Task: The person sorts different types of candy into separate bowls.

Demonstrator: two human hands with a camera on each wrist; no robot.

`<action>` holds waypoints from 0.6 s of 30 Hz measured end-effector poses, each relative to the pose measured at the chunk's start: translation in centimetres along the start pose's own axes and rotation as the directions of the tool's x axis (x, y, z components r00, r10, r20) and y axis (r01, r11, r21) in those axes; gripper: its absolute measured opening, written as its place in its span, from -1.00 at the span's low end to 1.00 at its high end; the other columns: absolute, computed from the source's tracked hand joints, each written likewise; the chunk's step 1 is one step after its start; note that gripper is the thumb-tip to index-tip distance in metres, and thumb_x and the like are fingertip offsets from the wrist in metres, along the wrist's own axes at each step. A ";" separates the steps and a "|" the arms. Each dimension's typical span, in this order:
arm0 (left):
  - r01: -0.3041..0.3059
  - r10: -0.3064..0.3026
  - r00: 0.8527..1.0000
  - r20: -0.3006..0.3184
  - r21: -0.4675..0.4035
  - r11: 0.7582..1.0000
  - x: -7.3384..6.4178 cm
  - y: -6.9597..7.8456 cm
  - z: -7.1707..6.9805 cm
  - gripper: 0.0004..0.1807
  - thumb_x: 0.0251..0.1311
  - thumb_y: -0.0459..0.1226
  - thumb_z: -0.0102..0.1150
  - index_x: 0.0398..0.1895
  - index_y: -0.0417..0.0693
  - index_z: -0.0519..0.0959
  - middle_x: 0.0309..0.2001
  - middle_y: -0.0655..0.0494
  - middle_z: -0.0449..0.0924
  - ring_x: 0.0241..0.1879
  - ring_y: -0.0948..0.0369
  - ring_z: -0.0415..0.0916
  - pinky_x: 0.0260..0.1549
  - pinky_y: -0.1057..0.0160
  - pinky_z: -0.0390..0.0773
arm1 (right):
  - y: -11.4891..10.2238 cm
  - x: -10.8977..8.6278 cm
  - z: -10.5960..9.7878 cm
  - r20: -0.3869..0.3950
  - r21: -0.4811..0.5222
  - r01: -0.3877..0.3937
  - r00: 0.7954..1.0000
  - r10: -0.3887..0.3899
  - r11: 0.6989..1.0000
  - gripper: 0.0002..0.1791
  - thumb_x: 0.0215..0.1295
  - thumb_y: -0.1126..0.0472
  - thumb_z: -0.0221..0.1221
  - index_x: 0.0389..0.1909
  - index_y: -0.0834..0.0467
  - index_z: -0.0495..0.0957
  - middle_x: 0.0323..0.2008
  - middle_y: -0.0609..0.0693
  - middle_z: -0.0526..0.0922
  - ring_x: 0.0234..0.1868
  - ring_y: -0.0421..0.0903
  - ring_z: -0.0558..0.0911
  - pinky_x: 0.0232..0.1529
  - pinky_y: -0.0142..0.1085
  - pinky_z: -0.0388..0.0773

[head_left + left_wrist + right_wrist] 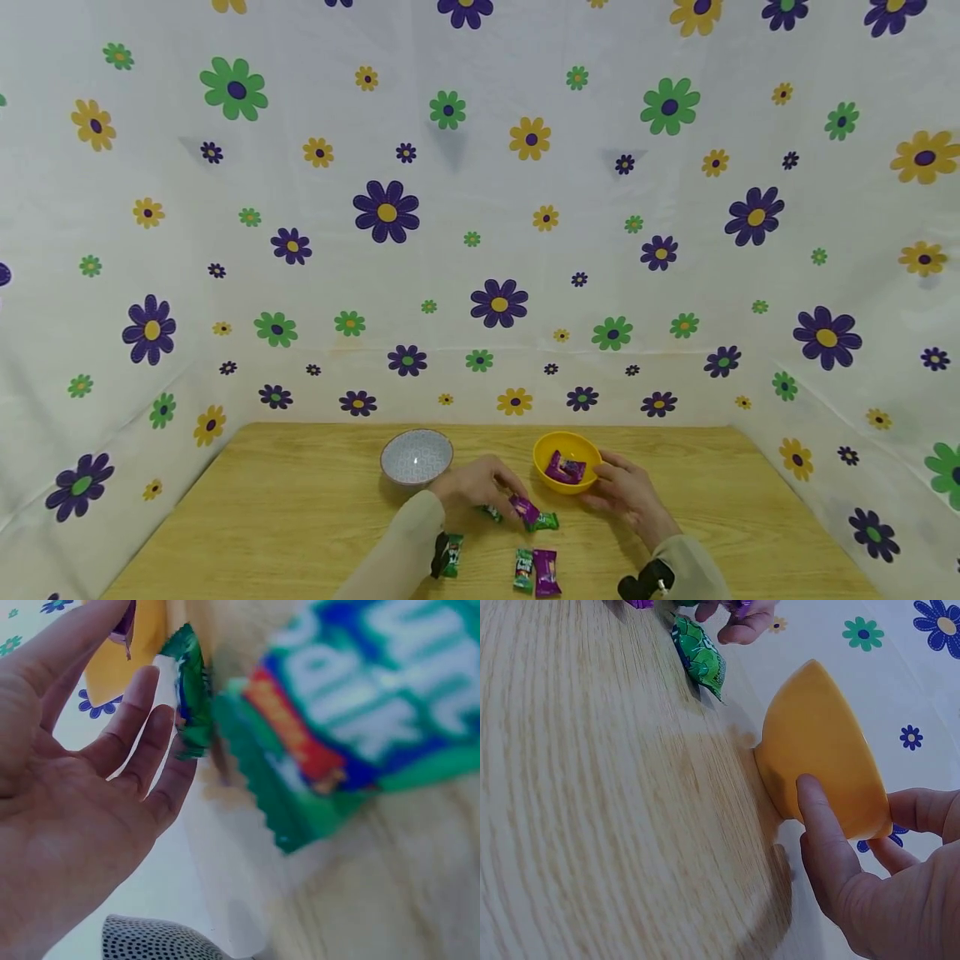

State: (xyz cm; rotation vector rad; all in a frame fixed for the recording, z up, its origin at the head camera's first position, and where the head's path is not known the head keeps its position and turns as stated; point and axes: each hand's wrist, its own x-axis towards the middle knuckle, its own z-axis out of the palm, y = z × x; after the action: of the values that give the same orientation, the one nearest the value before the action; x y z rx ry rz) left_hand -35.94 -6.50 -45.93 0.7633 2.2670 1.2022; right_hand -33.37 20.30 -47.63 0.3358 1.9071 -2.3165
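Observation:
My left hand (pixel 483 482) pinches a purple-wrapped candy (pixel 524 509) between thumb and fingers, just above the table. Directly beside it lies a green-wrapped candy (pixel 546 522), with another green candy (pixel 491 512) partly hidden under the hand. On the right, my right hand (pixel 632 497) holds the yellow bowl (pixel 810 742) by its side, fingers spread around the wall and near the rim. The bowl stands upright on the table, with purple candy (pixel 566 469) inside. In the left wrist view a green candy (pixel 360 705) looms close to the camera.
A grey-blue patterned bowl (pixel 416 458) stands behind my left wrist. Nearer the front edge lie a green candy (pixel 522 570) and a purple candy (pixel 547 573) side by side. Another green candy (pixel 453 555) is beside my left forearm. A flower-printed sheet (pixel 480 250) encloses the wooden table.

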 end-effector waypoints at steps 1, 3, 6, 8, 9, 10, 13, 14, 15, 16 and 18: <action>0.004 -0.004 1.000 -0.020 0.008 1.000 0.0 0.1 0.0 -0.78 0.00 -0.42 0.44 -0.25 -0.02 0.78 -0.19 0.20 0.69 -0.10 0.15 0.44 -0.09 0.23 0.41 | 0.0 0.0 0.0 0.004 -0.001 0.000 1.000 0.000 1.000 -0.41 0.44 0.33 -0.01 0.45 0.33 0.14 0.36 0.50 0.22 0.07 0.15 0.61 -0.09 -0.06 0.66; 0.012 -0.011 0.998 -0.058 0.010 1.000 0.1 0.2 0.0 -0.77 -0.01 -0.40 0.45 -0.25 0.03 0.78 -0.19 0.21 0.66 -0.10 0.13 0.41 -0.11 0.21 0.42 | 0.0 -0.1 0.0 0.002 -0.002 0.002 1.000 -0.002 1.000 -0.41 0.44 0.33 -0.01 0.45 0.32 0.14 0.35 0.50 0.23 0.05 0.14 0.62 -0.10 -0.06 0.67; 0.014 -0.014 0.991 -0.130 -0.001 1.000 0.3 0.4 -0.1 -0.77 0.03 -0.37 0.44 -0.23 0.07 0.77 -0.18 0.20 0.63 -0.14 0.15 0.40 -0.17 0.23 0.42 | -0.1 -0.2 0.1 0.000 -0.010 0.009 1.000 -0.009 1.000 -0.42 0.45 0.32 -0.01 0.45 0.32 0.15 0.35 0.50 0.24 0.04 0.13 0.62 -0.10 -0.07 0.67; -0.003 0.000 0.985 -0.173 -0.017 1.000 0.5 0.7 -0.1 -0.77 0.06 -0.35 0.41 -0.19 0.05 0.76 -0.17 0.17 0.63 -0.16 0.15 0.40 -0.20 0.24 0.43 | 0.0 -0.2 0.1 -0.003 -0.018 0.013 1.000 -0.013 1.000 -0.42 0.45 0.32 0.00 0.45 0.32 0.15 0.35 0.49 0.24 0.04 0.14 0.62 -0.10 -0.08 0.67; -0.015 0.011 0.980 -0.197 -0.017 1.000 0.6 0.8 -0.1 -0.77 0.08 -0.35 0.40 -0.17 0.03 0.75 -0.16 0.16 0.64 -0.17 0.16 0.40 -0.21 0.25 0.42 | 0.0 -0.3 0.2 -0.004 -0.023 0.014 1.000 -0.014 1.000 -0.42 0.45 0.32 0.00 0.45 0.31 0.16 0.35 0.48 0.24 0.05 0.15 0.62 -0.10 -0.08 0.67; -0.024 0.021 0.976 -0.217 -0.014 1.000 0.7 0.9 -0.1 -0.77 0.09 -0.34 0.40 -0.16 0.03 0.75 -0.16 0.16 0.66 -0.17 0.16 0.42 -0.19 0.25 0.42 | 0.0 -0.3 0.2 -0.003 -0.027 0.014 1.000 -0.015 1.000 -0.42 0.45 0.32 0.00 0.45 0.31 0.15 0.35 0.48 0.24 0.07 0.16 0.61 -0.09 -0.08 0.67; -0.048 0.047 0.965 -0.257 0.001 0.999 1.1 1.3 -0.1 -0.78 0.10 -0.32 0.39 -0.14 0.01 0.74 -0.17 0.16 0.69 -0.17 0.17 0.42 -0.20 0.25 0.43 | 0.0 -0.3 0.2 -0.007 -0.035 0.015 1.000 -0.015 0.999 -0.41 0.44 0.33 0.00 0.45 0.30 0.16 0.35 0.47 0.24 0.12 0.21 0.57 -0.09 -0.08 0.67; -0.053 0.054 0.961 -0.270 0.010 0.999 1.2 1.5 -0.1 -0.77 0.10 -0.31 0.40 -0.14 0.02 0.74 -0.18 0.17 0.69 -0.18 0.17 0.42 -0.21 0.25 0.44 | 0.0 -0.4 0.2 -0.006 -0.035 0.014 1.000 -0.014 0.999 -0.41 0.44 0.32 0.00 0.45 0.30 0.15 0.35 0.47 0.24 0.14 0.23 0.56 -0.09 -0.08 0.67; -0.051 0.056 0.958 -0.282 0.023 0.998 1.4 1.5 0.0 -0.78 0.10 -0.30 0.40 -0.15 0.03 0.75 -0.19 0.18 0.69 -0.18 0.17 0.41 -0.23 0.26 0.43 | 0.0 -0.4 0.2 -0.007 -0.036 0.014 1.000 -0.014 0.999 -0.41 0.44 0.32 0.00 0.45 0.30 0.15 0.35 0.48 0.23 0.15 0.24 0.55 -0.09 -0.08 0.67; -0.053 0.062 0.954 -0.293 0.036 0.998 1.6 1.7 0.1 -0.78 0.10 -0.28 0.41 -0.15 0.03 0.75 -0.19 0.19 0.67 -0.19 0.17 0.40 -0.25 0.25 0.43 | 0.0 -0.4 0.2 -0.007 -0.034 0.014 1.000 -0.014 0.999 -0.41 0.44 0.33 0.00 0.45 0.31 0.15 0.35 0.48 0.23 0.16 0.25 0.54 -0.09 -0.08 0.67; -0.062 0.083 0.947 -0.312 0.076 0.995 1.9 1.8 0.2 -0.78 0.10 -0.25 0.41 -0.15 0.04 0.75 -0.18 0.18 0.64 -0.18 0.17 0.38 -0.28 0.26 0.41 | -0.1 -0.4 0.1 -0.006 -0.040 0.014 1.000 -0.014 0.999 -0.41 0.44 0.32 -0.01 0.45 0.31 0.14 0.35 0.48 0.23 0.17 0.26 0.53 -0.09 -0.08 0.67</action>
State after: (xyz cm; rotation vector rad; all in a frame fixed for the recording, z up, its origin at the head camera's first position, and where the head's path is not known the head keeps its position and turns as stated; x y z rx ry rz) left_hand -36.78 -4.24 -44.76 0.7268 2.5665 1.3737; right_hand -32.97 20.17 -47.46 0.3276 1.9619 -2.2856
